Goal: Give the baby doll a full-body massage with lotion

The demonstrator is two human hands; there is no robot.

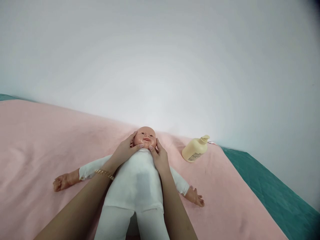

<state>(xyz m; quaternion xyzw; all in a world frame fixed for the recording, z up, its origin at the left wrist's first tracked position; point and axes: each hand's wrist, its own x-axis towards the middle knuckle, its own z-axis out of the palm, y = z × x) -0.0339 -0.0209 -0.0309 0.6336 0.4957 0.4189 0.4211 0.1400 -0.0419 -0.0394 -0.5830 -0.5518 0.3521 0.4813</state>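
Observation:
A baby doll [140, 180] with a white cloth body lies on its back, its head away from me and its arms spread to both sides. My left hand [125, 150] cups the left side of the doll's head, with the thumb at its chin. On the other side, my right hand [160, 156] holds the head near the cheek, its thumb at the jaw. The fingertips behind the head are partly hidden. A gold bracelet [104, 173] circles my left wrist.
A yellow pump bottle [194, 150] stands to the right of the doll's head. Beneath everything is a pink cloth [225, 200], with a green surface [272, 186] showing at the right. A pale wall [155, 60] rises behind.

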